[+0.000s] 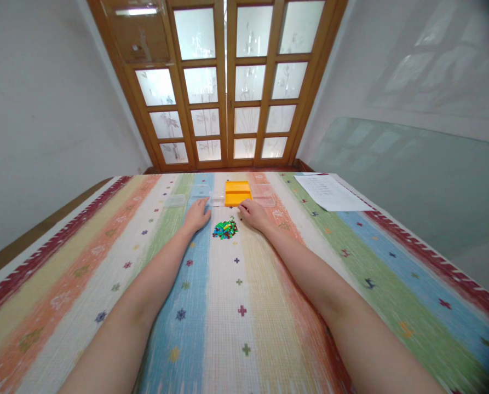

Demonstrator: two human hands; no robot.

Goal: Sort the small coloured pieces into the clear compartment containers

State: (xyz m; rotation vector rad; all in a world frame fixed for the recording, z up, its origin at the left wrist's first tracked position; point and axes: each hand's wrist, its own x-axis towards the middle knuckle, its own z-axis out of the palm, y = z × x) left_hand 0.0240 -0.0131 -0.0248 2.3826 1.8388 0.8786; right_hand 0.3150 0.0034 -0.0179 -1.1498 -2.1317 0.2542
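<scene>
A small heap of tiny green, blue and brown-red pieces lies on the striped cloth between my two hands. My left hand rests left of the heap, fingers stretched forward beside a clear plastic box; whether they touch it I cannot tell. To the right of the heap, my right hand is bent inward with its fingertips drawn together, just in front of the orange tray. Anything between those fingertips is too small to make out. A few stray pieces lie close to the right hand.
More clear plastic boxes stand in a row left of the orange tray, and another stands to its right. A printed sheet of paper lies at the table's far right. Beyond the table's back edge are wooden glass-paned doors.
</scene>
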